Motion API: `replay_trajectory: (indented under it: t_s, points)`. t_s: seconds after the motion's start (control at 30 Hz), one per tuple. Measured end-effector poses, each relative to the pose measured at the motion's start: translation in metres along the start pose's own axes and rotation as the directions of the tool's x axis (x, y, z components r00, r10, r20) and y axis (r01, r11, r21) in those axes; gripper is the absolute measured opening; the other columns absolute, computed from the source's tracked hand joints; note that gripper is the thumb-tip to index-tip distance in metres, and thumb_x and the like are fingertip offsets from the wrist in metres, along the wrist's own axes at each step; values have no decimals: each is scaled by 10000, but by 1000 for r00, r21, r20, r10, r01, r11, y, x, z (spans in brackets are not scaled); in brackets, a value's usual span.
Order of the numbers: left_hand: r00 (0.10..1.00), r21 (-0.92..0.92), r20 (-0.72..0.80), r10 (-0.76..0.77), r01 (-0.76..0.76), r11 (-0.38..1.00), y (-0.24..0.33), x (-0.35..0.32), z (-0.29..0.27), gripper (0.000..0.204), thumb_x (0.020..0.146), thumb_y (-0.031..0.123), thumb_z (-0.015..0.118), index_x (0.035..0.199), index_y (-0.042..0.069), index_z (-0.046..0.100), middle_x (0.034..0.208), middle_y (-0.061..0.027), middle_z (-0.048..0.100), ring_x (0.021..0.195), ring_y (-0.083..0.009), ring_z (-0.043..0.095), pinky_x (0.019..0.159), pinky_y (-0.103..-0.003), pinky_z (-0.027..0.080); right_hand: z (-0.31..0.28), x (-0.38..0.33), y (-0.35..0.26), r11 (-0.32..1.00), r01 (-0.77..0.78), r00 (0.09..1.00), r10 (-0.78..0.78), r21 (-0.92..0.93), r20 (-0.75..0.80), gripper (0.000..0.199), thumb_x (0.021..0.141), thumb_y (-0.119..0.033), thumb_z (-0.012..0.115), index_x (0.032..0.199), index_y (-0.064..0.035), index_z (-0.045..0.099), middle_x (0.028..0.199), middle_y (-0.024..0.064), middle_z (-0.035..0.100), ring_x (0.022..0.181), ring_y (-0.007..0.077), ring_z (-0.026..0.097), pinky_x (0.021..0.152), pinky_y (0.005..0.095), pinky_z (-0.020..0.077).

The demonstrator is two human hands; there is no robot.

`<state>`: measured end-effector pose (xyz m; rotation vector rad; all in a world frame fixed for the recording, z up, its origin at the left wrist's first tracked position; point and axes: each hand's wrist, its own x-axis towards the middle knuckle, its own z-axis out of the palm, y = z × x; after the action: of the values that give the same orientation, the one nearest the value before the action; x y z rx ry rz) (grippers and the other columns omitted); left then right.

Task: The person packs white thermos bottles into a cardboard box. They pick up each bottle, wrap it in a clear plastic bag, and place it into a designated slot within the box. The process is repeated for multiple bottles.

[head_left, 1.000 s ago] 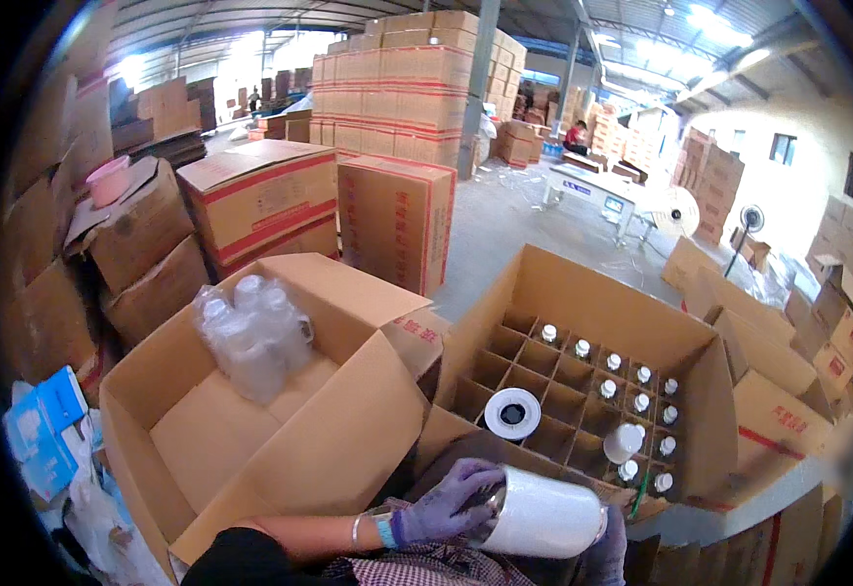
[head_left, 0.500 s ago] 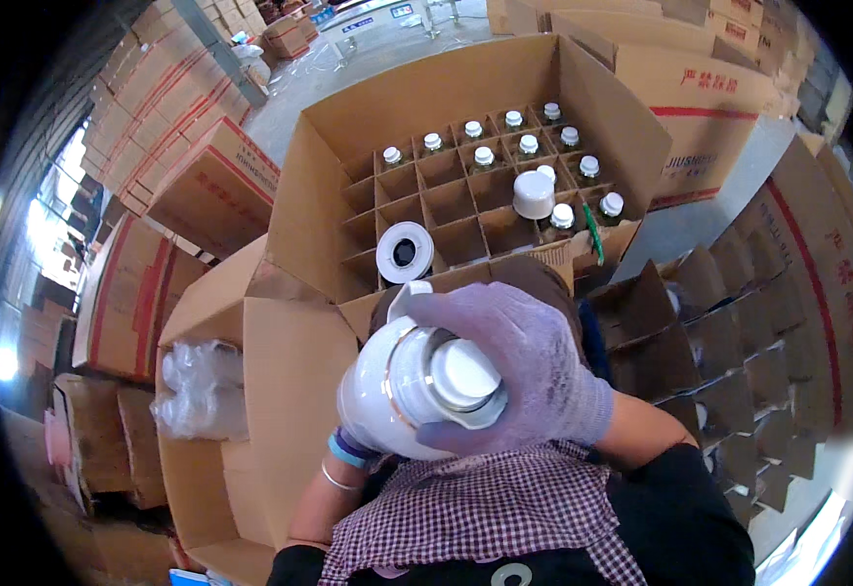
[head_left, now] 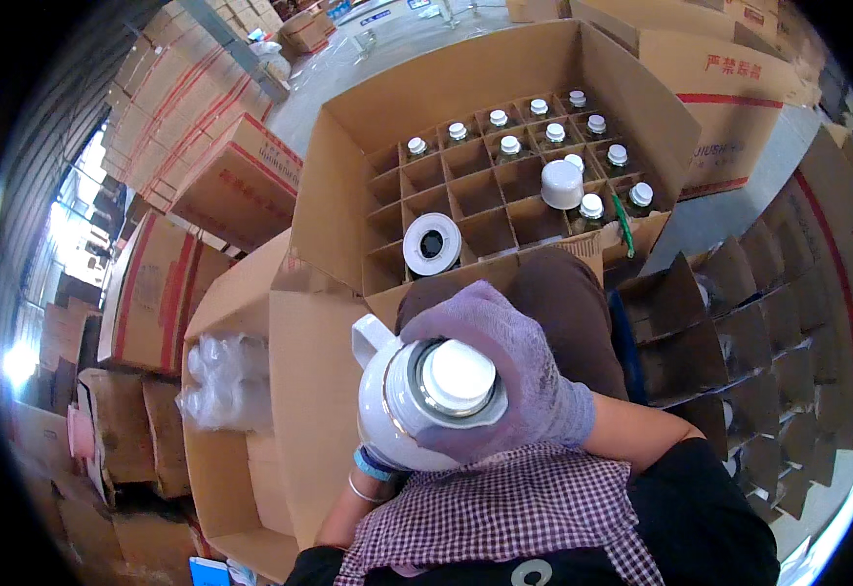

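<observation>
A glossy white vacuum jug [head_left: 384, 396] with a side handle, a thin gold band and a white stopper leans over my lap. My right hand [head_left: 504, 366], in a greyish-purple glove, is closed round its neck and shoulder, thumb on the near side. Behind the jug's lower body goes my left hand [head_left: 388, 459]; only its glove cuff and wrist show and the fingers are hidden. Ahead is a divided carton [head_left: 343, 195] with several white-capped bottles [head_left: 509, 146]. A round white part with a dark centre [head_left: 432, 244] sits in its near-left area, and a white cup lid [head_left: 562, 185] rests among the caps.
A green slim tool [head_left: 624, 225] hangs at the carton's near-right edge. Left of me, an open carton [head_left: 299, 391] holds bubble-wrapped items [head_left: 226, 381]. On the right stands another carton with cardboard dividers [head_left: 675, 303]. Stacked boxes [head_left: 197, 107] rise at the far left.
The jug has turned, its handle swinging to the left, and now stands more upright. My right hand stays round its neck. The whole view has shifted slightly.
</observation>
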<state>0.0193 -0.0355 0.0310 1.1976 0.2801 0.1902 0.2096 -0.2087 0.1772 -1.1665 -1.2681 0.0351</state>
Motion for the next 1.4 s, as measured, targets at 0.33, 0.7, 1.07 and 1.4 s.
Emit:
replay_trajectory:
  t_s: [0.33,0.7,1.07,1.4]
  points:
    - [934,607,-162,318,-160,778,53,10,0,636,935,319,681,1459,37,456,1402,-97,580,1349,-260,484,1123,-427,386,11,-15,64,945,-208,891,290,253,-350,660,723,-314,807,1269,-22,577,1207,123,622,1130,231,590,995,389,460]
    - [873,-461,-440,210,-420,782,36,16,-36,708,969,403,644,1497,18,371,1447,-143,509,1326,-292,497,1139,-462,380,-111,75,214,323,-13,875,462,-946,146,700,844,-384,691,1437,-79,478,1437,227,470,1319,389,476,1143,453,356]
    - [846,-342,-492,206,-406,848,49,-3,-54,690,965,457,634,1454,9,441,1391,-142,565,1270,-272,549,1097,-439,418,-68,72,149,920,-139,905,268,-366,330,847,598,-134,905,1307,-66,445,1315,221,538,1157,413,587,1015,433,492]
    - [793,581,108,600,-540,609,111,-7,20,355,927,331,707,1096,33,613,1390,-184,577,1287,-379,546,1085,-492,440,-37,12,84,892,-441,710,414,-99,570,625,930,-353,576,1468,-110,368,1491,146,437,1322,306,490,1084,428,425]
